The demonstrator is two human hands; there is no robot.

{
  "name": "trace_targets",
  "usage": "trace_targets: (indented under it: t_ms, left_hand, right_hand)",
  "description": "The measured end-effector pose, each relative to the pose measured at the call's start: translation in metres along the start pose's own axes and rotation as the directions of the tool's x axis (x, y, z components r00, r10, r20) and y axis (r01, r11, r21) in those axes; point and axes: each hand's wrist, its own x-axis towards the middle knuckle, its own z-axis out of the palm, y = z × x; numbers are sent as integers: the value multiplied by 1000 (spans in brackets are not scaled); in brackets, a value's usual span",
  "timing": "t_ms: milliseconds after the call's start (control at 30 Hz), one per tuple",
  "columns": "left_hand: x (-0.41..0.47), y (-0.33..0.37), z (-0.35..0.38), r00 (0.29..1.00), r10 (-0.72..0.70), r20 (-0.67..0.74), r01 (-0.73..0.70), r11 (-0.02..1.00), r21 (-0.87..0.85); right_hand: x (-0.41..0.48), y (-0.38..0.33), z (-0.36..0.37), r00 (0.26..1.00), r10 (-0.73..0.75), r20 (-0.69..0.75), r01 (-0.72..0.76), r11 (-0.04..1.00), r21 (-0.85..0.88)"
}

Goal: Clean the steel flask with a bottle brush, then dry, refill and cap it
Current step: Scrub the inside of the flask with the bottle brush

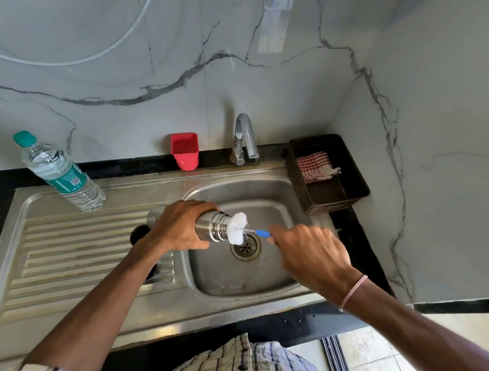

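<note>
- Scrubbing step: the left hand (180,224) has its fingers and thumb wrapped round the flask (213,225), which lies on its side above the sink (261,278), mouth pointing at the other hand.
- The right hand (308,250) has its fingers curled round the blue end of the brush (238,227). The white bristle head sits right at the flask's mouth, touching the rim, and most of the tuft is outside.
- I can't tell whether the head is going in or coming out.
- The drain (245,247) is directly below the mouth, so drips should land in the basin.
- The tap (244,138) shows no stream, and I can't tell whether there is water inside the flask.
- My read is an early stage, with drying, refilling and capping all left to do.
- If the scrub goes on, the next move is to line the wire up with the flask's axis, push the tuft through the narrow neck and twist while the left hand keeps the body steady.
- Ready for later: the cloth (316,166) in the basket (352,194) for drying, and the water bottle (61,172) on the drainboard for the refill.
- A dark round thing (140,234) peeks out behind the left hand. It may be the cap, but too little shows to say.
</note>
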Motion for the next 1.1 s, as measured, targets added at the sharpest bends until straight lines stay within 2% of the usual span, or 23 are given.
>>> trace_targets:
  t_ms: [33, 100, 133, 167, 200, 233, 267, 300, 367, 467, 533, 567, 600, 633, 667, 700, 733, 767, 800, 867, 967, 1033, 1100]
  left_hand:
    - [0, 2, 3, 1000, 11, -6, -12, 1000, -14]
    - [1, 5, 7, 999, 35, -16, -35, 999, -33]
    - [2, 6, 8, 999, 42, -14, -43, 999, -31]
    - [3, 7, 8, 999, 50, -12, -50, 999, -20]
    - [4, 6, 9, 999, 54, -4, -54, 999, -7]
    - [4, 5, 9, 999, 51, 4, -51, 999, 2]
    - [4, 5, 8, 999, 34, 7, -34, 999, -2]
    - [4, 4, 7, 1000, 7, 3, -7, 1000, -19]
    - [2, 2, 6, 999, -34, -12, 33, 998, -60]
    - [2, 4, 8, 1000, 9, -10, -9, 1000, -28]
    - [3, 7, 11, 999, 49, -5, -49, 999, -12]
    - [3, 8, 13, 998, 65, -6, -65, 998, -9]
    - [4, 10, 14, 997, 78, -4, -78, 997, 0]
    - [5, 11, 15, 996, 92, 0, -92, 996, 16]
    - [6, 11, 15, 995, 103, 5, -104, 994, 37]
    - [7, 12, 15, 994, 110, 8, -111, 992, 62]
    - [8, 12, 15, 994, 107, 11, -108, 991, 83]
    - [9, 12, 14, 996, 91, 15, -92, 992, 89]
    - [10, 14, 13, 998, 66, 17, -67, 995, 77]
    - [11, 16, 13, 1000, 20, 15, -20, 999, 26]
    - [9, 19, 15, 999, 10, 35, -10, 1000, 10]
    - [7, 16, 17, 999, 19, 42, -20, 999, 27]
    - [4, 11, 18, 998, 27, 49, -29, 999, 45]
  right_hand:
    - [6, -2, -1, 992, 57, 112, -80, 975, 206]
    - [18, 2, -2, 908, 117, 401, -357, 715, 601]
    - [21, 4, -4, 849, 115, 515, -486, 549, 679]
    - [23, 5, -6, 818, 111, 564, -536, 502, 679]
    - [22, 4, -7, 832, 124, 541, -496, 604, 624]
    - [19, 2, -4, 896, 150, 418, -355, 808, 470]
    - [13, -1, 2, 963, 145, 229, -191, 963, 192]
    - [7, -7, 7, 994, 81, 78, -77, 996, -50]
    - [-1, -12, 9, 996, -48, -72, 25, 957, -288]
    - [-2, -9, 13, 1000, -14, -4, 13, 986, -164]
    - [6, -6, 10, 979, 65, 192, -105, 972, 208]
    - [11, -4, 13, 928, 79, 363, -240, 874, 423]
    - [16, 0, 15, 846, 70, 529, -424, 690, 587]
    - [18, 2, 15, 759, 50, 649, -591, 471, 655]
    - [18, 3, 15, 714, 54, 698, -666, 362, 653]
    - [16, 3, 17, 732, 100, 674, -645, 420, 638]
    - [8, 0, 21, 821, 159, 548, -508, 640, 576]
    - [1, -4, 28, 929, 174, 325, -291, 888, 355]
    - [-5, -10, 31, 987, 94, 128, -106, 990, 88]
    - [-10, -17, 34, 989, -122, -89, 97, 966, -241]
    - [-4, -9, 33, 984, -164, -70, 139, 952, -273]
    - [2, -3, 25, 993, -111, 46, 116, 986, -119]
    - [11, 7, 17, 955, -51, 291, -40, 953, 301]
